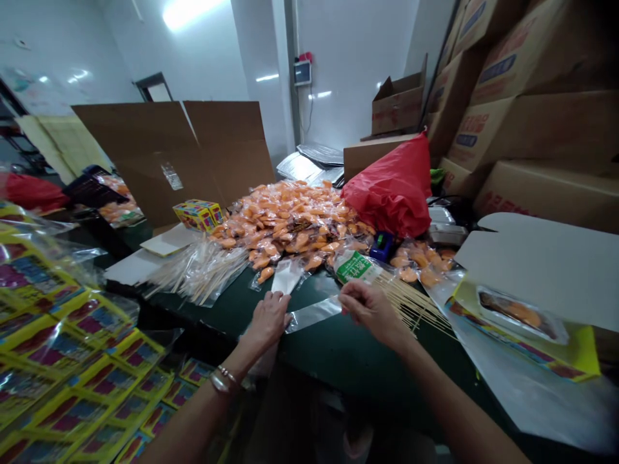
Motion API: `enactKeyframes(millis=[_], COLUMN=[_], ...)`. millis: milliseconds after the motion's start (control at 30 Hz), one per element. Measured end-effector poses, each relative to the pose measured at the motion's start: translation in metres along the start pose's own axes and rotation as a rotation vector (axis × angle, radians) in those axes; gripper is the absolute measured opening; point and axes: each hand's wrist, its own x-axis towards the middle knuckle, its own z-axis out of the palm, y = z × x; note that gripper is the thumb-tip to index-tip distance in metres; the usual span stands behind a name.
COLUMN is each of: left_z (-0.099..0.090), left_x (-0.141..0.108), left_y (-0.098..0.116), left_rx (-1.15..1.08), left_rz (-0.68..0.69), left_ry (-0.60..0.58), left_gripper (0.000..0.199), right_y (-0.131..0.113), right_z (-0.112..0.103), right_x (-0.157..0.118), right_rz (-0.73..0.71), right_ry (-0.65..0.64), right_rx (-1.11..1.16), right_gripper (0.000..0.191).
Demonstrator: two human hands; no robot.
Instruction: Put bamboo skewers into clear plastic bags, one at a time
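My right hand (370,309) pinches one end of a narrow clear plastic sleeve (314,314), its fingertips closed together. The sleeve stretches leftward over the dark green table to the thumb of my left hand (269,317). My left hand lies palm down, fingers stretched forward over the near end of a small white stack (287,277) that looks like more plastic sleeves. Just beyond is a large heap of orange pieces (294,219) in clear wrappers. Thin wooden sticks (411,299) lie beside my right hand, partly under a green-and-white printed packet (356,267).
More sticks in clear plastic (206,267) lie left. Bagged yellow printed boxes (62,348) crowd the left side. A red bag (391,190) and a blue device (382,246) stand behind. An open yellow box (580,351) holds a packed tray at right, below stacked cartons (556,129).
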Motion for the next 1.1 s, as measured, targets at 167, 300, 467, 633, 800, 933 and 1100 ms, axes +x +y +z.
enactKeyframes(millis=[167, 300, 467, 633, 800, 933, 1100], left_z=[-0.042, -0.066, -0.060, -0.068, -0.080, -0.079, -0.076], left_x=[0.004, -0.018, -0.033, -0.015, -0.005, -0.004, -0.019], left_y=[0.006, 0.031, 0.053, 0.058, 0.069, 0.079, 0.094], left_rx=[-0.574, -1.030, -1.241, -1.231, -1.069, -0.954, -0.444], left_rz=[-0.119, -0.114, -0.142, -0.130, 0.064, 0.160, 0.365], left_ry=[0.055, -0.159, -0.033, -0.046, -0.207, -0.222, 0.329], left_gripper=[0.026, 0.048, 0.052, 0.032, 0.022, 0.017, 0.009], right_y=[0.001, -0.005, -0.008, -0.011, -0.025, -0.030, -0.029], right_z=[0.025, 0.031, 0.045, 0.054, 0.046, 0.045, 0.047], right_x=[-0.006, -0.009, -0.015, -0.019, -0.020, -0.018, -0.020], right_rz=[-0.070, -0.175, -0.181, -0.202, -0.119, -0.138, -0.160], right_ry=[-0.112, -0.067, 0.146, 0.160, 0.065, 0.158, 0.362], right_rx=[-0.211, -0.332, -0.321, -0.286, -0.007, 0.105, -0.021], right_gripper=[0.015, 0.016, 0.013, 0.014, 0.015, 0.015, 0.015])
